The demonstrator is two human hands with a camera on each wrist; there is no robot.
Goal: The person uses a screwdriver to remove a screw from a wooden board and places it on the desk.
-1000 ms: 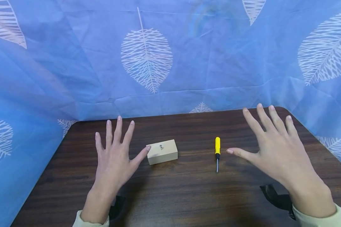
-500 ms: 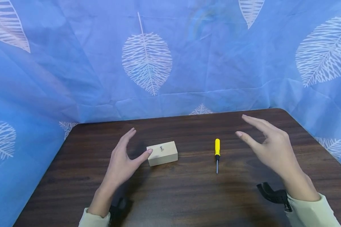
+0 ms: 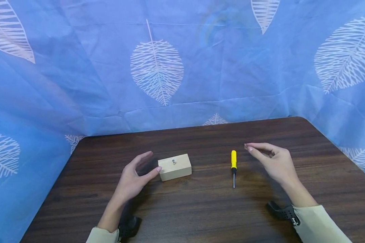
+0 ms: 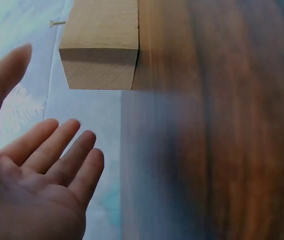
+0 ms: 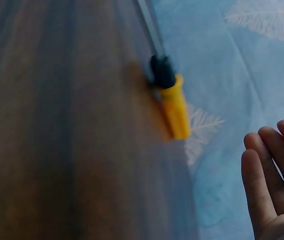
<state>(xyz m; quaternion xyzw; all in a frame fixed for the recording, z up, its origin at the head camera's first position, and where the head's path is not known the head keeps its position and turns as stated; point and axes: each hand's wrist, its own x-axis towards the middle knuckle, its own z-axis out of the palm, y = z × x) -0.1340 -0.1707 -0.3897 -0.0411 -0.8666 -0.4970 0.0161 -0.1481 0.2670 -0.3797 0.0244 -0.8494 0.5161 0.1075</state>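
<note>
A pale wooden block lies on the dark table, with a small screw standing up from its top. My left hand is at the block's left end, fingers apart and palm towards it; the thumb tip overlaps the block's edge in the head view. In the left wrist view a gap shows between that hand and the block. A screwdriver with a yellow handle lies right of the block, shaft towards me. My right hand hovers to its right, holding nothing, thumb and fingertips close together.
The brown wood-grain table has rounded far corners. Behind it and along both sides hangs a blue cloth with white leaf prints. Each wrist wears a black strapped device below the hand.
Both hands have come down from a spread, raised pose. The left has lowered beside the block; the right has moved left towards the screwdriver, its fingers drawing together. Block and screwdriver stay put.
</note>
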